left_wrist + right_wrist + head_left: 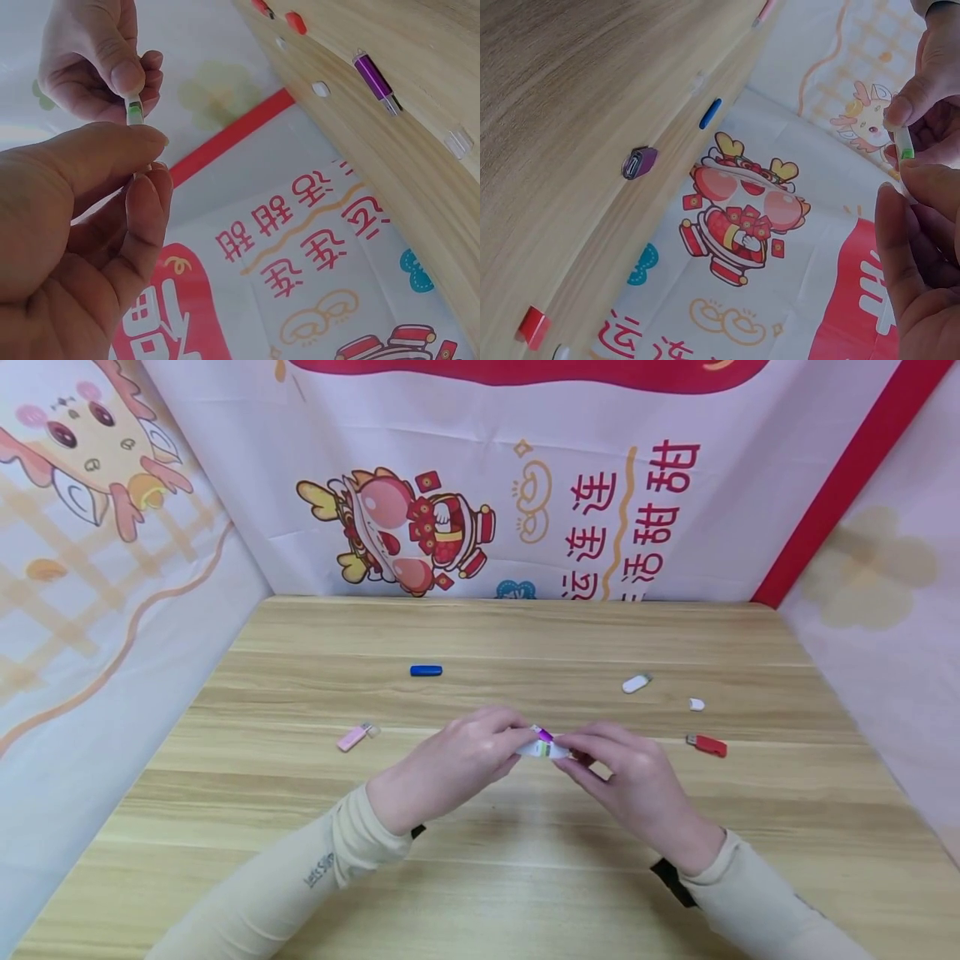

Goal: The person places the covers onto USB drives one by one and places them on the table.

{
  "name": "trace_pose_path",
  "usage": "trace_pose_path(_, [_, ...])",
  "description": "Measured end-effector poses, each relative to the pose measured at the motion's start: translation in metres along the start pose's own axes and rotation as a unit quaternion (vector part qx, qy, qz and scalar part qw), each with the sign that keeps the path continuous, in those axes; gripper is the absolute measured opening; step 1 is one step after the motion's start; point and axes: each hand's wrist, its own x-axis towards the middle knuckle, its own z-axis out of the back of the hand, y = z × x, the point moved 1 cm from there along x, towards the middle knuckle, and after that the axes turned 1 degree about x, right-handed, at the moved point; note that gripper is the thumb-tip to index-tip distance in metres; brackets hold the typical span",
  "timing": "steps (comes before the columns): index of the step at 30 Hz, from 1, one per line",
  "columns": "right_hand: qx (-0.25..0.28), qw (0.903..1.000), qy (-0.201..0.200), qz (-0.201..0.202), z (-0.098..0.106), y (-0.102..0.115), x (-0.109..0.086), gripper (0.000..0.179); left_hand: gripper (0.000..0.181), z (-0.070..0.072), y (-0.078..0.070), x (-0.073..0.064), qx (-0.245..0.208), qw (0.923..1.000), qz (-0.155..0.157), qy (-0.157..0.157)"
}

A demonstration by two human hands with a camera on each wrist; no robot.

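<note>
Between my two hands is a small slim white stick with a green band (545, 749), whose exact kind I cannot tell. One end is pinched by my left hand (465, 756), thumb against fingers. The other end sits between the thumb and fingers of my right hand (633, 777). In the left wrist view the white stick (134, 114) runs from hand to hand, its ends covered by fingertips. The right wrist view shows the white stick (905, 142) with its green part towards my right thumb. A purple USB stick (545, 734) appears just behind it in the head view.
On the wooden table (487, 877) lie a pink USB stick (351, 738) at left, a blue one (426, 671) at the back, and a white one (636, 683), a small white cap (697, 704) and a red USB stick (708, 745) at right. Printed cloths surround the table.
</note>
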Motion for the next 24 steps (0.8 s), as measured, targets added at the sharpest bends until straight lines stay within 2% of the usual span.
trace_pose_path(2, [-0.017,0.9998,0.000,0.005,-0.0002,0.0004,0.0009,0.036,0.029,-0.0006,0.0003,-0.0001,-0.005,1.0000,0.003,0.000])
trace_pose_path(9, [-0.029,0.9995,0.003,0.009,0.0008,0.0004,0.0025,0.036,0.028,0.0007,0.0006,-0.0001,-0.008,0.9998,0.017,0.012])
trace_pose_path(14, [-0.036,0.9991,0.008,0.019,0.0016,0.0014,0.0035,0.024,0.028,0.0018,0.0012,-0.0021,0.006,0.9994,0.027,0.023])
trace_pose_path(19, [-0.043,0.9988,0.019,0.016,0.0023,0.0039,0.0042,0.040,0.025,0.0013,0.0027,-0.0045,0.011,0.9995,0.026,0.017])
trace_pose_path(24, [-0.049,0.9984,0.030,0.004,0.0031,0.0055,0.0037,0.039,0.026,0.0004,0.0034,-0.0050,0.020,0.9994,0.020,0.020])
